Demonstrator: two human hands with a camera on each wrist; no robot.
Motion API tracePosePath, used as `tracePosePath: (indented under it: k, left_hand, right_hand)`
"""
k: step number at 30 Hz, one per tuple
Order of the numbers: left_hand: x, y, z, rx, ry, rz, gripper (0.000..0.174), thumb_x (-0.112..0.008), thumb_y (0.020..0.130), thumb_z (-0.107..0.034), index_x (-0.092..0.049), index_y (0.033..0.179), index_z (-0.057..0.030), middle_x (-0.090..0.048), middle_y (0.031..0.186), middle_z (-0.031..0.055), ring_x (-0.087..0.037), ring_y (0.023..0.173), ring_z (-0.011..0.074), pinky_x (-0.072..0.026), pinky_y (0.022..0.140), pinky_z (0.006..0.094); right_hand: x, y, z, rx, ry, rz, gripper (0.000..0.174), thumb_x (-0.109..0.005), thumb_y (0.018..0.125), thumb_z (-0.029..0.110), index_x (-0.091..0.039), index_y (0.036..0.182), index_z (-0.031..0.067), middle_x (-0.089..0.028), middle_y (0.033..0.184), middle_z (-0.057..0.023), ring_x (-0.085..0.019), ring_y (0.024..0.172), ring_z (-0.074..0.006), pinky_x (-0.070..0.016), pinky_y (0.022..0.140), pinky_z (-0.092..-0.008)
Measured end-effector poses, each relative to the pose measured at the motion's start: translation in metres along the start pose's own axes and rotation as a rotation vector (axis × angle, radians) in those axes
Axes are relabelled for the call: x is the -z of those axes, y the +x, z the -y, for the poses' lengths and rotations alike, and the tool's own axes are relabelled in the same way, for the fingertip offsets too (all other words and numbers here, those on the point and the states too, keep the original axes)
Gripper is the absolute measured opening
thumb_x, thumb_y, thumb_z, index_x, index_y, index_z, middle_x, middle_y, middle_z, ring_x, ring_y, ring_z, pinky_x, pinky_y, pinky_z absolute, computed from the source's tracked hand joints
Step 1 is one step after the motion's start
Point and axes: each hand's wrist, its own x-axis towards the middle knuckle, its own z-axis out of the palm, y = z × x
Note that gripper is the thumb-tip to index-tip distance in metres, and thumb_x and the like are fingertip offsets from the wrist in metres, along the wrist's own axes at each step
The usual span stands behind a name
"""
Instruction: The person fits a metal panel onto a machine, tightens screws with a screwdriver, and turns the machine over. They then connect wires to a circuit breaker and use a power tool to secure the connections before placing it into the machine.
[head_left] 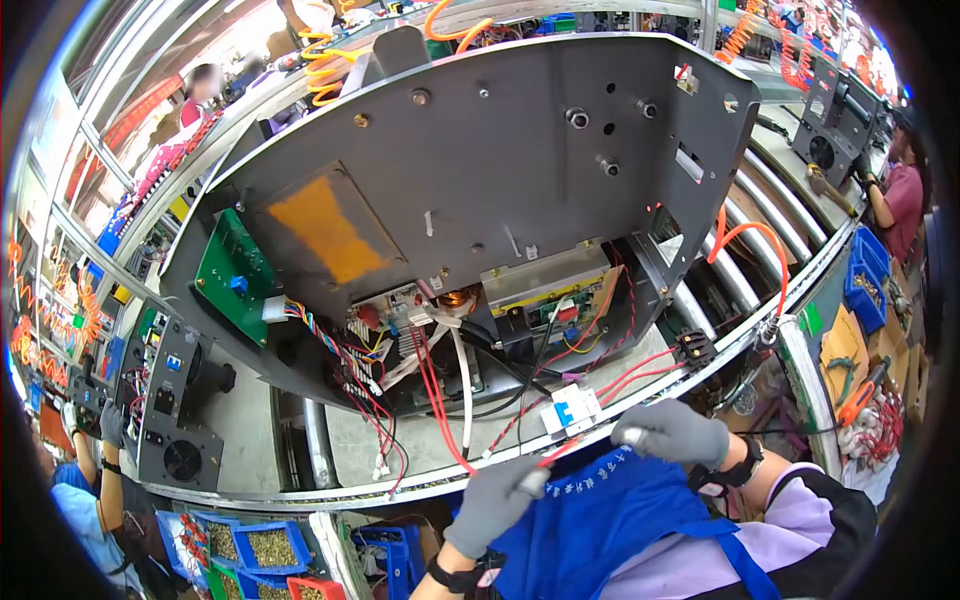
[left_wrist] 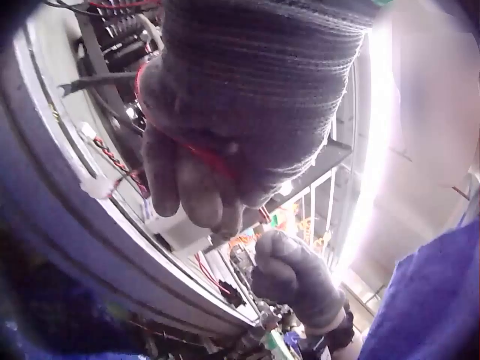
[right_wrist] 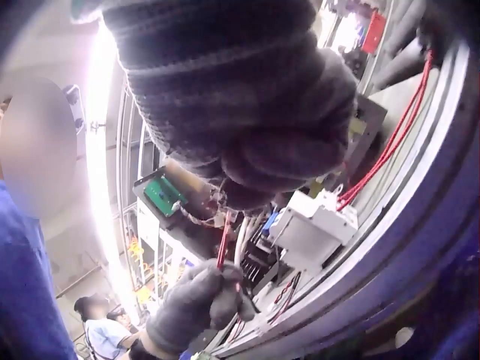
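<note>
My gloved left hand (head_left: 498,503) grips red wires (head_left: 437,408) that run down from inside a large grey metal housing (head_left: 520,130). In the left wrist view a red strand crosses the palm. My gloved right hand (head_left: 675,435) has its fingers curled beside a white circuit breaker (head_left: 571,410) with a blue lever; no object shows in it. The breaker lies at the bench's front edge, and further red wires lead from it to a black terminal block (head_left: 694,348). A green circuit board (head_left: 232,275) is mounted at the housing's left side.
Metal rollers (head_left: 735,270) extend right of the housing. Another unit with a fan (head_left: 180,455) stands at the left. Blue bins of small parts (head_left: 270,548) sit below the bench edge. An orange air hose (head_left: 765,235) hangs at the right. Other people work at both sides.
</note>
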Motion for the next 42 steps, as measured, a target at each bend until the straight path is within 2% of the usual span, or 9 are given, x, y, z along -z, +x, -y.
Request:
tracePosePath:
  k: [1,2,5,7,17,20,27,33,42]
  left_hand:
    - [0.006,-0.003,0.004,0.114,-0.140,-0.002,0.027,-0.062,0.095,-0.024,-0.072,0.116,-0.0107,-0.071,0.078,0.0068,-0.069,0.070,0.0213,-0.0519,0.066,0.0339]
    - [0.012,-0.006,0.005,0.157,-0.149,-0.005,0.030,-0.061,0.101,-0.024,-0.070,0.115,0.0014,-0.069,0.077,0.0048,-0.064,0.069,0.0088,-0.0520,0.064,0.0242]
    - [0.012,-0.009,0.003,0.104,-0.179,-0.039,0.031,-0.061,0.101,-0.025,-0.070,0.115,0.0007,-0.070,0.077,0.0056,-0.065,0.069,0.0100,-0.0525,0.065,0.0254]
    - [0.010,-0.007,-0.002,0.128,-0.169,-0.002,0.031,-0.061,0.101,-0.025,-0.070,0.114,0.0009,-0.070,0.077,0.0062,-0.065,0.070,0.0104,-0.0528,0.065,0.0257]
    - [-0.002,0.005,-0.006,-0.013,-0.084,-0.018,0.027,-0.060,0.099,-0.020,-0.066,0.117,-0.0016,-0.071,0.087,0.0093,-0.068,0.078,0.0154,-0.0530,0.074,0.0297]
    - [-0.011,0.009,-0.006,-0.001,-0.147,-0.071,0.025,-0.063,0.097,-0.026,-0.067,0.112,-0.0063,-0.071,0.088,0.0133,-0.070,0.079,0.0286,-0.0525,0.071,0.0370]
    - [0.002,0.008,-0.016,0.120,-0.213,-0.047,0.025,-0.067,0.093,-0.023,-0.069,0.106,-0.0023,-0.070,0.084,0.0120,-0.067,0.077,0.0183,-0.0516,0.074,0.0320]
    - [0.007,0.011,-0.016,0.176,-0.284,0.134,0.024,-0.067,0.093,-0.023,-0.070,0.100,-0.0003,-0.069,0.081,0.0091,-0.063,0.074,0.0159,-0.0499,0.072,0.0299]
    - [0.006,0.009,-0.015,0.198,-0.201,0.024,0.023,-0.069,0.092,-0.024,-0.071,0.099,-0.0021,-0.068,0.078,0.0074,-0.060,0.071,0.0141,-0.0488,0.068,0.0305]
  right_hand:
    - [0.005,0.000,-0.001,-0.049,0.032,-0.032,0.025,-0.056,0.102,0.026,-0.067,0.113,0.0055,-0.066,0.081,-0.0084,-0.067,0.075,-0.0183,-0.0530,0.073,-0.0346]
    - [0.007,0.002,-0.002,-0.091,0.053,-0.061,0.025,-0.058,0.101,0.024,-0.067,0.113,0.0047,-0.068,0.085,-0.0091,-0.068,0.080,-0.0189,-0.0536,0.074,-0.0339]
    - [-0.012,0.017,0.001,0.160,-0.037,-0.162,0.028,-0.061,0.099,0.025,-0.065,0.118,0.0044,-0.069,0.092,-0.0106,-0.069,0.087,-0.0196,-0.0543,0.078,-0.0331]
    - [-0.030,0.026,0.006,0.196,0.041,-0.178,0.037,-0.067,0.095,0.024,-0.061,0.127,0.0065,-0.069,0.099,-0.0124,-0.069,0.092,-0.0237,-0.0544,0.083,-0.0353]
    - [-0.042,0.045,0.016,0.235,-0.064,-0.079,0.024,-0.066,0.091,0.017,-0.069,0.112,0.0063,-0.068,0.098,-0.0136,-0.067,0.091,-0.0299,-0.0536,0.079,-0.0388]
    - [-0.044,0.046,0.015,0.277,-0.032,-0.111,0.024,-0.067,0.090,0.014,-0.069,0.113,0.0073,-0.069,0.097,-0.0127,-0.067,0.090,-0.0302,-0.0536,0.079,-0.0392]
    - [-0.036,0.044,0.033,0.530,-0.494,-0.291,0.036,-0.072,0.085,0.016,-0.068,0.120,0.0169,-0.067,0.105,-0.0048,-0.065,0.093,-0.0263,-0.0529,0.077,-0.0404]
    - [-0.027,0.048,0.023,0.648,-0.690,-0.103,0.029,-0.070,0.083,0.019,-0.068,0.112,0.0197,-0.065,0.105,-0.0012,-0.062,0.093,-0.0236,-0.0499,0.074,-0.0391]
    - [-0.025,0.029,0.002,0.408,-0.307,-0.280,0.029,-0.073,0.086,0.022,-0.068,0.112,0.0114,-0.065,0.101,-0.0068,-0.064,0.080,-0.0287,-0.0517,0.069,-0.0392]
